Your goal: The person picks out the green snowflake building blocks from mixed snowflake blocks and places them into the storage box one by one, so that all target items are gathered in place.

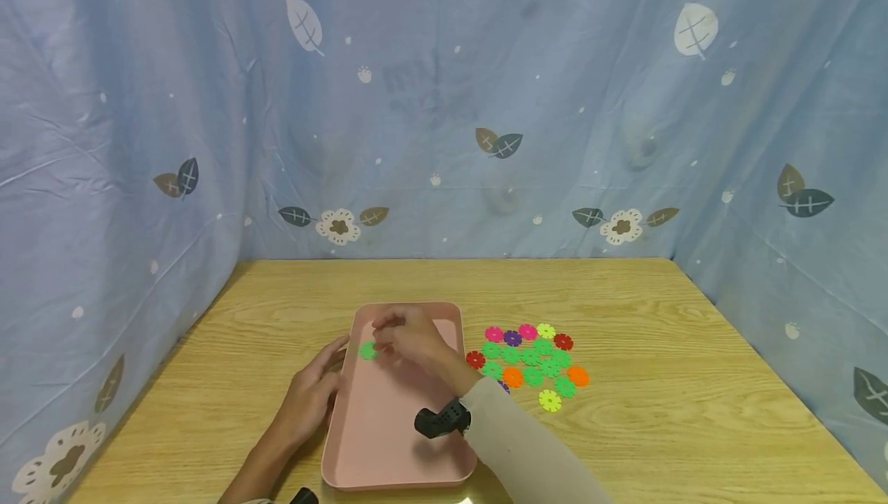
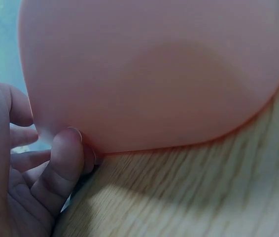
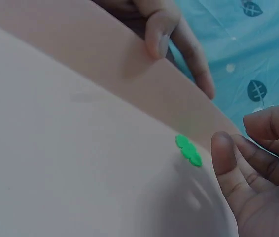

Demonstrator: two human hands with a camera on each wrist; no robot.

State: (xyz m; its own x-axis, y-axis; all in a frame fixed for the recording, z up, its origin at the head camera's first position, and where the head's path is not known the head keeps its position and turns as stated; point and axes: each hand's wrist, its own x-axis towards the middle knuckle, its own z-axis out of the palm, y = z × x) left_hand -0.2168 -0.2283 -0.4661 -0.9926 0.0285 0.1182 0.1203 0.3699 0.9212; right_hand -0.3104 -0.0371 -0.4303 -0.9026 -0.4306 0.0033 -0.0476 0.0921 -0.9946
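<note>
A pink rectangular tray (image 1: pixel 398 427) lies on the table, its long side pointing away from me. My left hand (image 1: pixel 305 396) rests against the outside of the tray's left wall, thumb and fingertips touching it; the left wrist view shows the thumb (image 2: pixel 65 153) low on that wall. My right hand (image 1: pixel 409 338) hovers over the far part of the tray with loosely bent fingers, and nothing shows between thumb and fingers in the right wrist view. A green notched plastic disc (image 3: pixel 189 150) is inside the tray by the left wall, just off the right fingertips.
Several notched discs in green, red, pink, purple, orange and yellow lie in a loose group (image 1: pixel 530 355) on the table right of the tray. My right forearm passes over the tray's right rim. A blue patterned curtain (image 1: pixel 444 103) encloses the back and sides of the wooden table (image 1: pixel 659 411).
</note>
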